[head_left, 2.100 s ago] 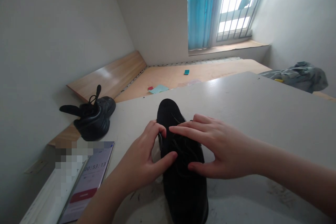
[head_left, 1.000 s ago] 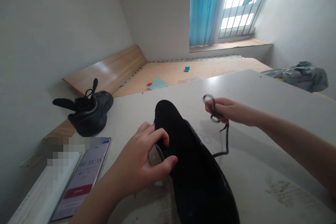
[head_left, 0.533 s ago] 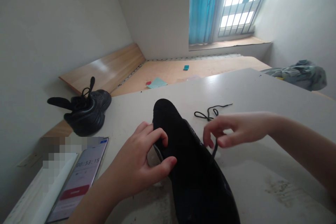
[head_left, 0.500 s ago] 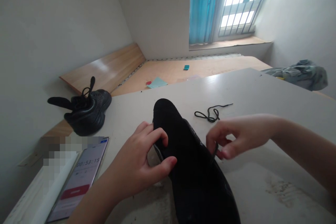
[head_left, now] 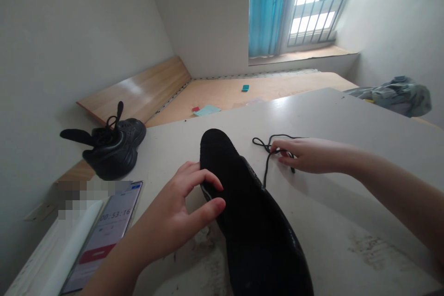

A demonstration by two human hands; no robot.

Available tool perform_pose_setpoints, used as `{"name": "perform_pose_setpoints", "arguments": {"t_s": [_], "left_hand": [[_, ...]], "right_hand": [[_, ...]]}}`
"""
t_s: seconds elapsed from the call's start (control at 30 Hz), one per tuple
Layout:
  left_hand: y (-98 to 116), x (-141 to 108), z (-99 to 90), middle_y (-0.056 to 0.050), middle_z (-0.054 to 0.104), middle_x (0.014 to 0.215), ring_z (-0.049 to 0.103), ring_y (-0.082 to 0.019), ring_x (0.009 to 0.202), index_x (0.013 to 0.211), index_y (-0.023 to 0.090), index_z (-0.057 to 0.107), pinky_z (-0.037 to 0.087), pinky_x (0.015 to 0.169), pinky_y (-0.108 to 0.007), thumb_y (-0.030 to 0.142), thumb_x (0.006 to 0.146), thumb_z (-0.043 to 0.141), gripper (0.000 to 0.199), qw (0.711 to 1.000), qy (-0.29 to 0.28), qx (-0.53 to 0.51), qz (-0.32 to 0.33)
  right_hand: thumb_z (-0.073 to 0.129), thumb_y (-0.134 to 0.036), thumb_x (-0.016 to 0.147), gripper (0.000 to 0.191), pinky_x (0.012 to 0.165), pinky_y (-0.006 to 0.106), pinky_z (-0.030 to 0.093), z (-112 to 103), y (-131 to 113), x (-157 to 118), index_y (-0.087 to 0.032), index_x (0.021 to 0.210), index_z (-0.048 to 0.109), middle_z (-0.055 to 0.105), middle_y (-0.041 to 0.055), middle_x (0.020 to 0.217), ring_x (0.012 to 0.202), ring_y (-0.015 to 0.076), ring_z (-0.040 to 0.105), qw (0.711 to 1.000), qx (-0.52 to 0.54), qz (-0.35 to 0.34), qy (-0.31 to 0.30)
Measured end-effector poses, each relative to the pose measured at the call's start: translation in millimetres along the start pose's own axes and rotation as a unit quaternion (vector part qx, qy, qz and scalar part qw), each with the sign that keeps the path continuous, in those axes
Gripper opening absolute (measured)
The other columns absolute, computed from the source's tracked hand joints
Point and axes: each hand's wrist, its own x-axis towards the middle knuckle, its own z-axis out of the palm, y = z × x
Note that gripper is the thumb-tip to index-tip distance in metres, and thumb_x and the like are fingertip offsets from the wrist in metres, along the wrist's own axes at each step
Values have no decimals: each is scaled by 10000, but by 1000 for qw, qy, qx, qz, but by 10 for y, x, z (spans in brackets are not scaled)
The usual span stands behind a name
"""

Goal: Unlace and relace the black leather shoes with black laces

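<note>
A black shoe (head_left: 256, 222) lies on the white table, its long black tongue (head_left: 217, 148) pointing away from me. My left hand (head_left: 183, 208) rests against the shoe's left side, thumb and index finger apart over the black surface. To the right of the shoe, my right hand (head_left: 294, 153) pinches a thin black shoelace (head_left: 266, 169). One part of the lace runs down to the shoe's right edge. Another part lies looped on the table beyond the fingers.
A second black shoe (head_left: 120, 152) stands at the table's left edge. A phone (head_left: 111, 222) showing a timer lies at the lower left. Crumpled cloth (head_left: 402, 97) is at the far right. Behind the table is a wooden surface (head_left: 222, 90) with small papers.
My right hand has moved away from the shoe's edge, up and slightly right, drawing the lace with it. My left hand has shifted slightly left.
</note>
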Motion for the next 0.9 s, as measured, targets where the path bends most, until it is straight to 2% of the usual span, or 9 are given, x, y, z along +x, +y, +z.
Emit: {"name": "perform_pose_setpoints", "arguments": {"t_s": [0.1, 0.23, 0.3, 0.4, 0.47, 0.6, 0.7, 0.77, 0.9], "left_hand": [[-2, -10, 7, -34, 632, 998, 592, -246, 966, 998, 281, 676, 465, 897, -402, 483, 912, 565, 246, 998, 25, -60, -12], [-42, -27, 17, -22, 696, 1095, 613, -275, 1075, 1105, 332, 710, 454, 1014, -448, 468, 893, 614, 269, 984, 65, -162, -32], [-70, -40, 0, -22, 706, 1194, 589, -305, 1195, 1180, 348, 706, 433, 1077, -480, 487, 894, 595, 337, 961, 68, -267, -22], [-94, -55, -44, -29, 664, 1340, 524, -324, 1325, 1310, 327, 648, 380, 1154, -510, 519, 917, 504, 460, 910, 61, -410, 22], [-95, -54, -66, -29, 620, 1407, 498, -310, 1360, 1363, 302, 609, 327, 1199, -497, 512, 936, 450, 501, 888, 62, -454, 39], [-93, -28, -56, -2, 584, 1452, 432, -291, 1421, 1369, 292, 604, 219, 1254, -472, 431, 923, 502, 478, 881, 82, -464, 50], [-94, -19, -35, 14, 541, 1494, 391, -302, 1448, 1388, 314, 581, 204, 1254, -502, 433, 893, 545, 510, 878, 80, -468, 52], [-78, -26, -36, 27, 499, 1528, 373, -313, 1457, 1391, 331, 576, 219, 1249, -507, 495, 873, 568, 544, 877, 68, -473, 58], [-10, -63, -57, 49, 532, 1498, 334, -308, 1479, 1391, 379, 572, 237, 1249, -475, 579, 825, 658, 606, 897, -9, -437, 70]], "right_hand": [[470, -394, 915, 390, 743, 367, 494, -37, -74, -34, -268, 1267, 581, 621, 89, 1273, 898, 236, 657, 999, 11, -27, 32], [358, -428, 986, 407, 767, 374, 503, -20, -224, -51, -271, 1290, 579, 585, 94, 1303, 852, 195, 643, 986, 61, -89, 129], [338, -374, 1003, 420, 843, 392, 508, 38, -303, -60, -274, 1356, 542, 579, 102, 1330, 948, 205, 641, 974, 95, -133, 157], [353, -296, 1008, 543, 925, 424, 511, 151, -425, -92, -312, 1547, 286, 547, 115, 1400, 1034, 204, 631, 956, 142, -191, 173], [366, -301, 1017, 582, 946, 434, 514, 207, -510, -128, -325, 1576, 205, 548, 120, 1395, 1068, 207, 620, 944, 168, -224, 173], [334, -431, 1037, 471, 1042, 457, 459, 225, -662, -196, -258, 1455, 468, 620, 111, 1286, 1188, 232, 568, 923, 258, -234, 167], [347, -541, 1013, 492, 1104, 442, 413, 202, -732, -206, -208, 1171, 674, 638, 102, 1262, 1224, 238, 556, 901, 356, -201, 145], [420, -569, 982, 465, 1092, 418, 428, 185, -759, -209, -206, 1050, 702, 646, 89, 1238, 1210, 237, 570, 882, 415, -189, 117], [517, -534, 948, 392, 939, 366, 532, 84, -748, -301, -205, 1029, 714, 698, 71, 1104, 1028, 214, 664, 847, 488, -207, 52]]}}
